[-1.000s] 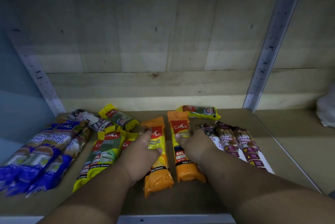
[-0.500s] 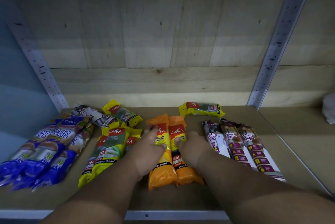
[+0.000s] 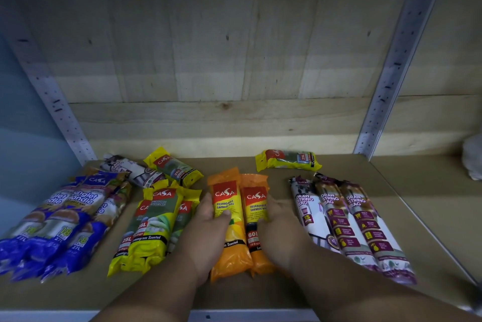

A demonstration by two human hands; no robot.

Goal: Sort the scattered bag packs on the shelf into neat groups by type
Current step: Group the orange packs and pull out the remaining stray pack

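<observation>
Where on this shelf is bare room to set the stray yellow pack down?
Bare board lies right of the drawstring packs, toward the right upright, and behind the orange packs beside the stray yellow pack. The left is crowded: blue packs, yellow stack and two loose packs overlap.

two bare forearms, no sleeves, bare hands
</observation>
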